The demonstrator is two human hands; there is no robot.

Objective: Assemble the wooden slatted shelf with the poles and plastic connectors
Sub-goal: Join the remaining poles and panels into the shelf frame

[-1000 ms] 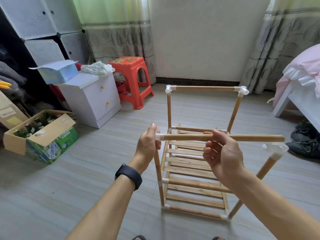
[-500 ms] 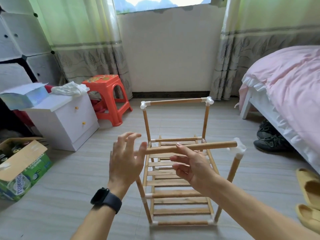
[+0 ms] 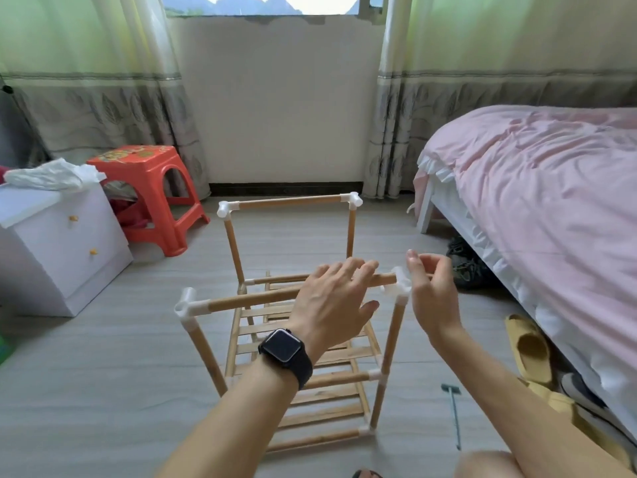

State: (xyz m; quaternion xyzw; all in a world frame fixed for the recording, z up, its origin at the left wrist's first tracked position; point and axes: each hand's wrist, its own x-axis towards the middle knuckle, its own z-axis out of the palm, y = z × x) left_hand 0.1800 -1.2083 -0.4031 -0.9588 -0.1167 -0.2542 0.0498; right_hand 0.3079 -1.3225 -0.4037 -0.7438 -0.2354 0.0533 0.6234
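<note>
A half-built wooden slatted shelf (image 3: 327, 414) stands on the floor in the centre of the frame, its upright poles joined by white plastic connectors. Across the near top edge runs a horizontal pole (image 3: 255, 298), seated in the left corner connector (image 3: 188, 303) and meeting the right corner connector (image 3: 400, 286). The left hand (image 3: 331, 301), a dark watch (image 3: 284, 350) on its wrist, lies flat with straight, spread fingers over the pole's right half, probably steadying it in its sockets. The right hand (image 3: 432, 294) hovers just beside the right connector, fingers loosely curled and apparently holding nothing, likely placed to press that joint home. A red stool (image 3: 148, 188) sits at the left and a pink bed (image 3: 534, 188) at the right.
</note>
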